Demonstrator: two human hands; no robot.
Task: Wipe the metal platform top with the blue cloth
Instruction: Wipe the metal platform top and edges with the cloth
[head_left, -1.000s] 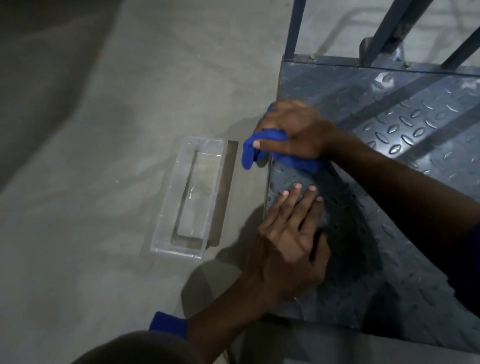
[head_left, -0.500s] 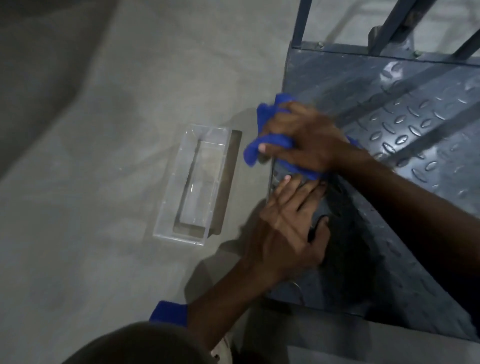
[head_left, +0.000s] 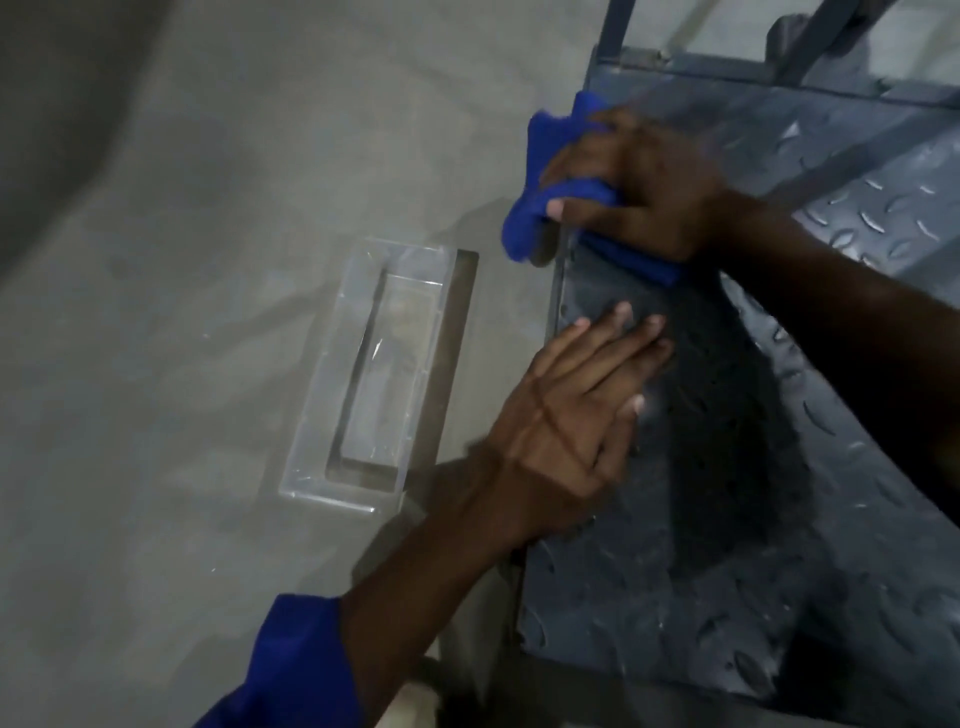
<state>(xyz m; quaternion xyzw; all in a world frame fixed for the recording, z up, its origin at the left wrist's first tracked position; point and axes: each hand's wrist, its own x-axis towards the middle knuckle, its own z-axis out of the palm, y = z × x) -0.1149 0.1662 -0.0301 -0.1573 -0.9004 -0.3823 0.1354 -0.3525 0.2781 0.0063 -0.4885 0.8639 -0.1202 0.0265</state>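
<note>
The metal platform (head_left: 857, 519) is grey tread plate filling the right side of the head view. My right hand (head_left: 639, 192) grips the bunched blue cloth (head_left: 530, 208) and presses it on the platform's far left edge; part of the cloth hangs over that edge. My left hand (head_left: 566, 415) lies flat on the plate just nearer to me, fingers spread, holding nothing. The cloth's middle is hidden under my right hand.
A clear plastic tray (head_left: 374, 374) lies on the concrete floor (head_left: 208, 260) just left of the platform. Blue-grey railing posts (head_left: 618, 26) rise from the platform's far edge. A blue sleeve (head_left: 291, 670) covers my left forearm.
My right hand has slid the cloth along the left edge toward the far corner. My left hand has stayed flat on the plate.
</note>
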